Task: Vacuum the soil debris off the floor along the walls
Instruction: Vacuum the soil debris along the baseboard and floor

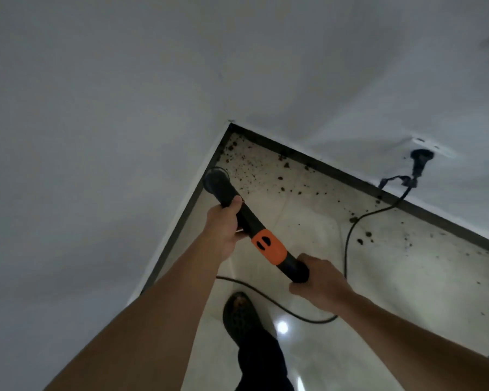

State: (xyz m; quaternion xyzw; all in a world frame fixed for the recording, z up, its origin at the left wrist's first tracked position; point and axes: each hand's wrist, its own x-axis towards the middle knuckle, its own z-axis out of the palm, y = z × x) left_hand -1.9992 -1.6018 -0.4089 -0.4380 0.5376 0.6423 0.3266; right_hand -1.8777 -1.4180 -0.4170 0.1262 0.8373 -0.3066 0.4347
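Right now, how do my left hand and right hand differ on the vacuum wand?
The left hand grips the wand past the orange collar, toward the nozzle; the right hand grips its near end. The left hand is nearer the left wall; the right hand is nearer the cord. Both hands curl round the wand.

We see a black vacuum wand (pixel 223 190) with an orange band (pixel 268 248) above glossy cream floor tiles (pixel 308 221) speckled with dark brown soil (pixel 254 170). The walls (pixel 96 136) are plain white, the skirting (pixel 350 176) dark grey, and the cord (pixel 347 244) and shoe (pixel 237 311) black.
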